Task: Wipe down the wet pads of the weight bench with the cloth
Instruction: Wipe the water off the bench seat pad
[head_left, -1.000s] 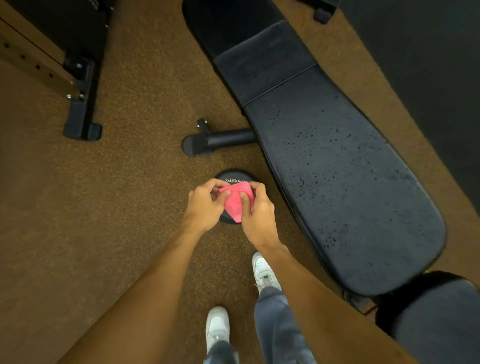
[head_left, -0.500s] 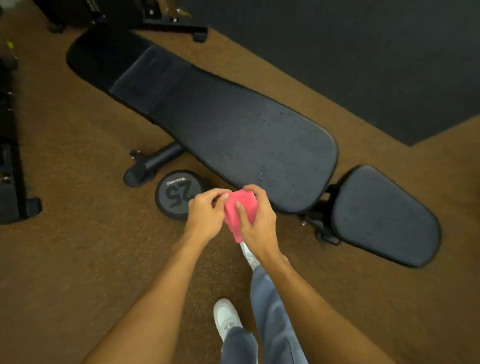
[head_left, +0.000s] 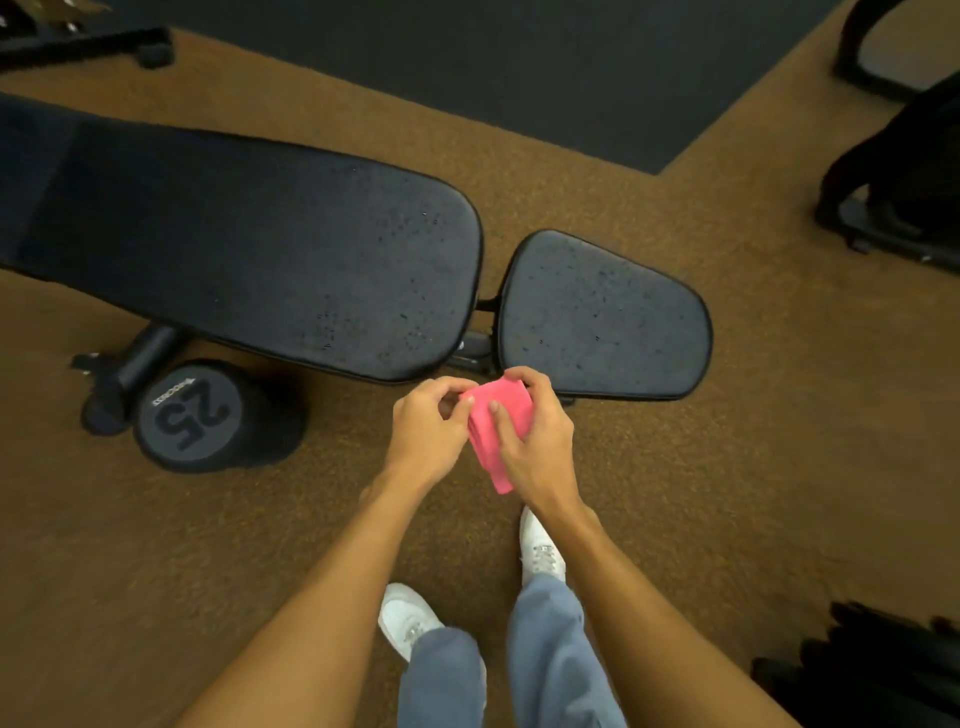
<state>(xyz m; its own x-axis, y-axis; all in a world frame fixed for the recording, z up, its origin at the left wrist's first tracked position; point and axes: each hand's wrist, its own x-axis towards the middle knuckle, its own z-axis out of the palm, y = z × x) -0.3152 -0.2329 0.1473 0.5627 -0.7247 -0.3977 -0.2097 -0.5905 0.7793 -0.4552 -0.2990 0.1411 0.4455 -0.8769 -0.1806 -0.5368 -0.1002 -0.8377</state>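
Observation:
A folded pink cloth (head_left: 501, 415) is held between both hands in front of me, above the floor and just short of the bench. My left hand (head_left: 426, 426) pinches its left edge. My right hand (head_left: 540, 436) grips it from the right with fingers curled over the top. The black weight bench lies across the view: a long back pad (head_left: 291, 260) dotted with water drops and a smaller seat pad (head_left: 602, 317), also speckled with drops, directly beyond my right hand.
A black 25 dumbbell (head_left: 202, 415) lies on the brown carpet beside the bench's foot bar (head_left: 130, 364). Dark equipment stands at the right edge (head_left: 893, 197) and lower right corner (head_left: 872, 670). A dark mat (head_left: 519, 67) covers the far floor. My white shoes stand below my hands.
The view has swung right, so the bench now lies crosswise with the seat pad near my hands. Both hands still hold the pink cloth and have shifted toward the gap between the pads.

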